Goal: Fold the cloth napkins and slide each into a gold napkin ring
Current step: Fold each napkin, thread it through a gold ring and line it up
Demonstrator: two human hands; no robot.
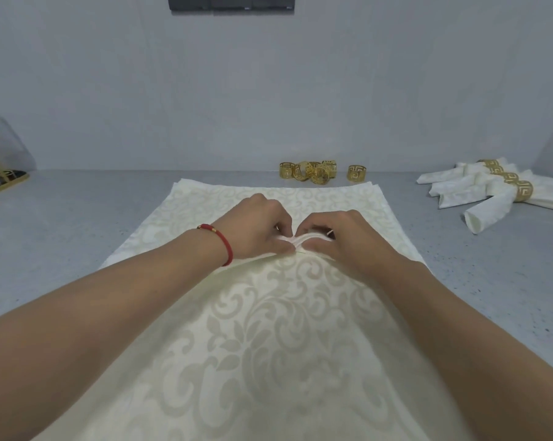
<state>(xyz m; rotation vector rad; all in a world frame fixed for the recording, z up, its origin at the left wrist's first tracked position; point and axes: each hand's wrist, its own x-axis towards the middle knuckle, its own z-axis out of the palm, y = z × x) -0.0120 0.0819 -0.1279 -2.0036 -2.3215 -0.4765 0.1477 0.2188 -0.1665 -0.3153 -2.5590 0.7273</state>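
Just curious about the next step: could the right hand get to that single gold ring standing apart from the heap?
Probably yes. The lone ring stands past the napkin's far edge with nothing before it, but the right hand now pinches the pleats.

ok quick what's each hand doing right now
Left hand: pinching the pleated napkin.
Right hand: pinching the same pleats.

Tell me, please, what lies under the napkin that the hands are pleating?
Under the top napkin more flat napkins show as layered edges at the far right corner, on the grey table. How many is hidden. Both the left hand and right hand pinch its pleats.
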